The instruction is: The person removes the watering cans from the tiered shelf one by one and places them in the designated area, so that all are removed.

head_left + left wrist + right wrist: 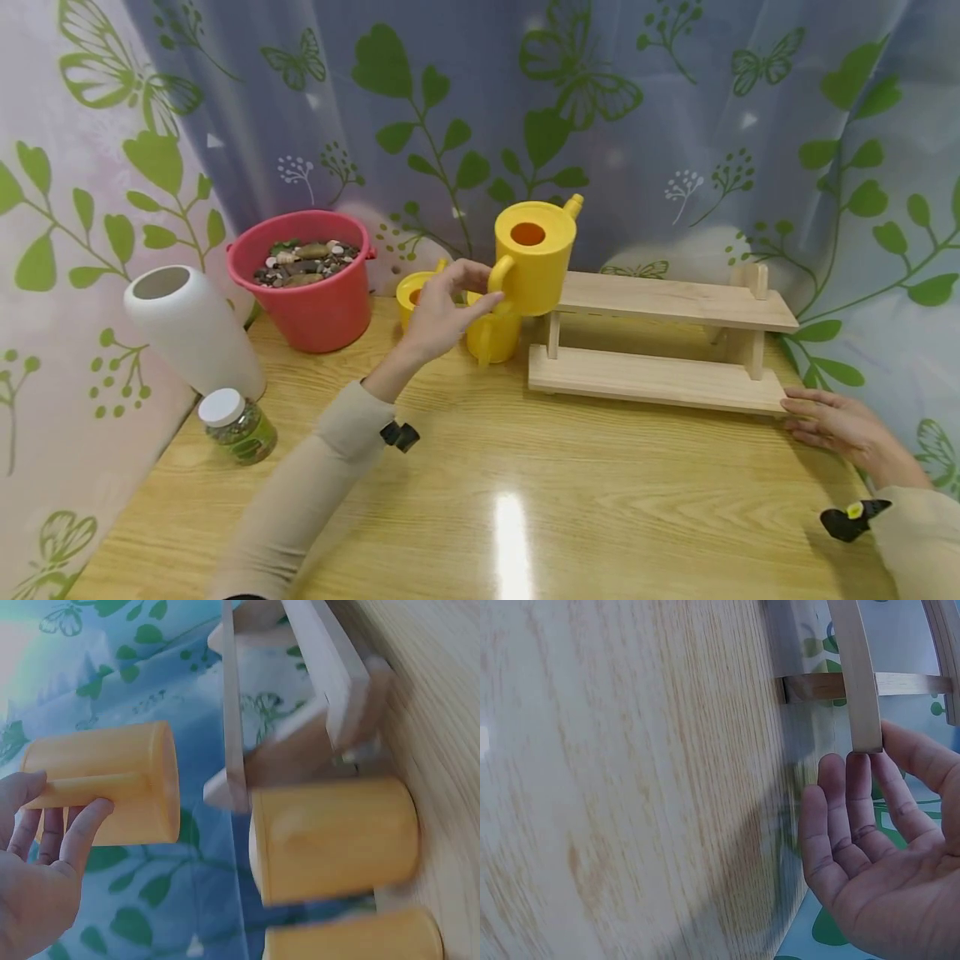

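Note:
My left hand (438, 317) holds a yellow watering can (534, 258) by its handle, raised off the table, with the spout at the far right. In the left wrist view, thumb and fingers pinch that handle (90, 789). Below and behind this hand, two more yellow watering cans (495, 337) stand close together, one partly hidden by the hand. A two-tier wooden shelf (652, 375) stands to their right. At its right end, my right hand (843, 425) holds the lower board, thumb against one face and fingertips at the end edge in the right wrist view.
On the left of the wooden table (600, 500) stand a red bucket (322, 317) of pebbles, a tall white vase (198, 333) and a white-lidded jar (243, 433). A leaf-patterned curtain (465, 108) hangs behind the table and along the sides.

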A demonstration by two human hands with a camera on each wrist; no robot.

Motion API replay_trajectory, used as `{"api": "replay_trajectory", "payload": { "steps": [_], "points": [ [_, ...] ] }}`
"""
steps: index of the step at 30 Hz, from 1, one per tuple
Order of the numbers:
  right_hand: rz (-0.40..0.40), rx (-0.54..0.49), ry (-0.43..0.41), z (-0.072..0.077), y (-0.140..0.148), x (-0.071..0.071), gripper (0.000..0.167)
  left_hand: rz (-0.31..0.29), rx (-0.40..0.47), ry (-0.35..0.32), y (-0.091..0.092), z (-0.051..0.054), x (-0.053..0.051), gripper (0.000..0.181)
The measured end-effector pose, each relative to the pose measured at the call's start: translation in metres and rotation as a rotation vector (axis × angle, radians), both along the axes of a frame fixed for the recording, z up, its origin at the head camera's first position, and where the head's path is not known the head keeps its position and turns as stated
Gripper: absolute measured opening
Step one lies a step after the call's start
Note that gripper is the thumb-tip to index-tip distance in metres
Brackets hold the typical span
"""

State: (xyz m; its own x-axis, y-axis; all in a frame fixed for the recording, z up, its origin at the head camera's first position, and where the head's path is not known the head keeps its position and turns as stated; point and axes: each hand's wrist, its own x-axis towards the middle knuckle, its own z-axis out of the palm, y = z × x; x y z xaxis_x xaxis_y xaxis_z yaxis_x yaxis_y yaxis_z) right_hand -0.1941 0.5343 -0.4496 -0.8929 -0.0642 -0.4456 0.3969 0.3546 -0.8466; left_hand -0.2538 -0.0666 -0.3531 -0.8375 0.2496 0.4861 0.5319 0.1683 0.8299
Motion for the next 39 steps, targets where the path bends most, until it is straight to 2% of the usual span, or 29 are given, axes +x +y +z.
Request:
{"api": "replay_trajectory", "payload": {
  "steps": [4,9,16,20,27,30,35,39],
  "points": [
    [0.007,0.009,-0.001,0.000,0.001,-0.001,0.018,0.074,0.021,0.027,-0.033,-0.003,0.018,0.025],
    [0.005,-0.001,-0.007,0.001,0.001,-0.002,0.018,0.170,0.020,-0.014,-0.073,-0.009,0.045,0.027],
    [0.014,0.010,0.004,0.000,0.000,-0.001,0.015,0.328,-0.044,-0.018,-0.122,-0.020,0.084,0.025],
    [0.012,0.013,0.007,-0.001,0.001,-0.002,0.014,0.391,-0.084,-0.013,-0.145,-0.031,0.100,0.024],
    [0.015,0.034,0.011,-0.005,0.003,-0.002,0.013,0.440,-0.129,-0.063,-0.171,-0.058,0.119,0.026],
    [0.012,0.044,0.010,-0.005,0.003,-0.003,0.013,0.429,-0.131,-0.097,-0.178,-0.070,0.125,0.026],
    [0.013,0.041,0.010,-0.005,0.004,-0.003,0.013,0.388,-0.121,-0.158,-0.183,-0.087,0.129,0.026],
    [0.013,0.041,0.011,-0.004,0.003,-0.003,0.013,0.383,-0.127,-0.210,-0.185,-0.098,0.128,0.025]
  ]
}}
